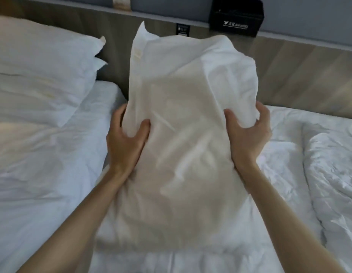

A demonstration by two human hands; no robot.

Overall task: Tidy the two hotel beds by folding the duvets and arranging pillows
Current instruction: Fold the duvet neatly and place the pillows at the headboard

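Held pillow [183, 138]: motion-blurred, fabric detail lost; headboard [301, 75] partly hidden behind it. Left hand [126, 140] and right hand [248, 134]: fingers concealed behind the pillow. Black box [237, 16]: top cropped, print unreadable. Left-bed pillow [41, 75]: cut by the frame edge

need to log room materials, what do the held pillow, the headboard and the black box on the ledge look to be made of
Pillow: white woven fabric, likely cotton, matte; it creases where both hands grip.
Headboard: wood or wood-look laminate, matte; pale grain streaks.
Black box: smooth, faint sheen, white print; plastic or leatherette, cannot tell.
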